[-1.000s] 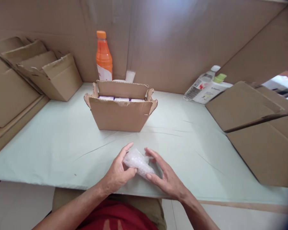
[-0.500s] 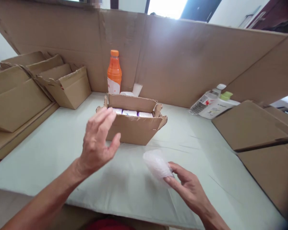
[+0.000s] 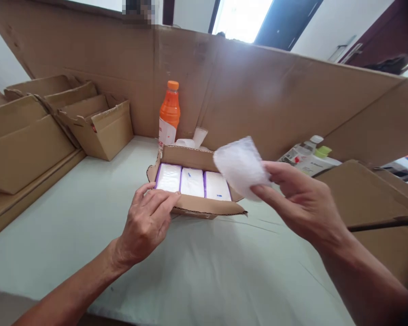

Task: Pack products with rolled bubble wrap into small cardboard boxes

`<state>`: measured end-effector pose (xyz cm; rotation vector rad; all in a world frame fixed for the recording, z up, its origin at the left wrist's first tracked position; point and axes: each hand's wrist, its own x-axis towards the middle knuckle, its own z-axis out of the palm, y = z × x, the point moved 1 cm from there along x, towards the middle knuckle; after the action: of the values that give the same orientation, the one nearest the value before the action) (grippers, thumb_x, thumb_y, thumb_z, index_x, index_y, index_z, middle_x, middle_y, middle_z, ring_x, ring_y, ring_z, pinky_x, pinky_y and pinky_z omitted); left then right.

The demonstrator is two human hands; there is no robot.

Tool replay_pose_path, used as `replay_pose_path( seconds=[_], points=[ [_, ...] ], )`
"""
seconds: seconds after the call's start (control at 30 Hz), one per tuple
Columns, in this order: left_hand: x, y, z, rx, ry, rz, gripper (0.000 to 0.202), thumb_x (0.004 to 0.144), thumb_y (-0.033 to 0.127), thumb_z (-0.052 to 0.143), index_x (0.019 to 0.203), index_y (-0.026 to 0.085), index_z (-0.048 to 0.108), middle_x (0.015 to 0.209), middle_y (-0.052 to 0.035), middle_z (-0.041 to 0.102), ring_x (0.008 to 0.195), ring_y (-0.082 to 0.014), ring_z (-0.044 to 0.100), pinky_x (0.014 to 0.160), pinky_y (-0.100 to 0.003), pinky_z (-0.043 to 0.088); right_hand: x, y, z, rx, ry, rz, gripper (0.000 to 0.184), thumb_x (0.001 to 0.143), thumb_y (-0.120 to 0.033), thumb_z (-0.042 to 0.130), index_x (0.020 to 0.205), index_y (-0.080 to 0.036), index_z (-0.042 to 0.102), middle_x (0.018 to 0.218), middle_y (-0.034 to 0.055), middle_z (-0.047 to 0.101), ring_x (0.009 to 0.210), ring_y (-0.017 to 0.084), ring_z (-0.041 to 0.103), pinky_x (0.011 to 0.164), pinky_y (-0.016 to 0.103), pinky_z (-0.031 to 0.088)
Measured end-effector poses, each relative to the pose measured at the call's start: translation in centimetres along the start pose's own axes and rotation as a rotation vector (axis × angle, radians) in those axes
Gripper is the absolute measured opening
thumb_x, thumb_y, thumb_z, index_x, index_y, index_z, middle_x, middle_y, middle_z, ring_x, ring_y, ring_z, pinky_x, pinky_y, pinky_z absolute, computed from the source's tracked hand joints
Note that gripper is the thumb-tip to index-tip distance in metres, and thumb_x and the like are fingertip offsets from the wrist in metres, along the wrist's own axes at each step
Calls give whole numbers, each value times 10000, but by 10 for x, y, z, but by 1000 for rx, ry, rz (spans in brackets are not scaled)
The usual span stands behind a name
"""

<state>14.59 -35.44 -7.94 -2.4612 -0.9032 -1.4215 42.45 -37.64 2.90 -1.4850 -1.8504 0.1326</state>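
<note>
A small open cardboard box (image 3: 204, 208) stands in the middle of the pale green table (image 3: 71, 217). Inside it lie three white packets (image 3: 192, 182) side by side with purple edges. My left hand (image 3: 146, 224) grips the box's near-left rim, fingers curled over the edge. My right hand (image 3: 301, 201) is raised above the box's right side and pinches a wad of clear bubble wrap (image 3: 238, 165) between thumb and fingers.
An orange drink bottle (image 3: 169, 113) and a white cup (image 3: 200, 136) stand behind the box against a tall cardboard wall. Several empty cartons (image 3: 98, 124) are stacked at the left. A clear bottle (image 3: 302, 149) and flat cardboard sheets (image 3: 370, 199) lie at the right.
My left hand let go of the bubble wrap, rose, then came down onto the box's near rim. My right hand lifted the bubble wrap from the table to above the box.
</note>
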Motion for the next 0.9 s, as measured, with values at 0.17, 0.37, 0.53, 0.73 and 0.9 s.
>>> replay_pose_path(
  seconds=[0.17, 0.37, 0.53, 0.73, 0.9],
  points=[
    [-5, -2, -2, -18, -27, 2, 463, 842, -32, 519, 1254, 169, 580, 1028, -81, 720, 982, -209, 680, 1074, -517, 458, 28, -4, 35, -19, -225, -6, 288, 883, -409, 604, 1086, -235, 712, 895, 17, 726, 736, 172, 626, 592, 256, 464],
    [-8, -3, -9, -42, -80, -1, 372, 865, -4, 515, 1181, 175, 598, 1061, -82, 740, 985, -203, 686, 1104, -518, 416, 32, -1, 48, -328, -240, -10, 304, 888, -360, 570, 1125, -210, 687, 817, 30, 727, 641, 175, 608, 596, 276, 402],
    [5, 0, -18, -76, -118, -19, 237, 878, 107, 577, 1098, 171, 637, 1024, -80, 750, 940, -216, 701, 1103, -532, 406, 39, -12, 53, -748, -330, 116, 440, 888, -321, 577, 1311, -198, 584, 902, 92, 754, 760, 260, 675, 608, 293, 373],
    [44, -8, -30, -137, -293, -207, 241, 932, 327, 549, 1047, 187, 709, 796, -21, 753, 720, -179, 681, 841, -389, 544, 46, -26, 69, -369, -470, 98, 431, 1024, -490, 381, 1127, -193, 677, 915, 80, 738, 871, 244, 687, 711, 290, 411],
    [72, -17, -30, -45, -452, -266, 265, 901, 246, 534, 1096, 194, 706, 891, -35, 760, 747, -187, 680, 652, -303, 500, 42, -15, 71, -147, -506, 108, 315, 987, -339, 457, 1080, -209, 728, 928, 26, 740, 821, 186, 664, 724, 266, 413]
  ],
)
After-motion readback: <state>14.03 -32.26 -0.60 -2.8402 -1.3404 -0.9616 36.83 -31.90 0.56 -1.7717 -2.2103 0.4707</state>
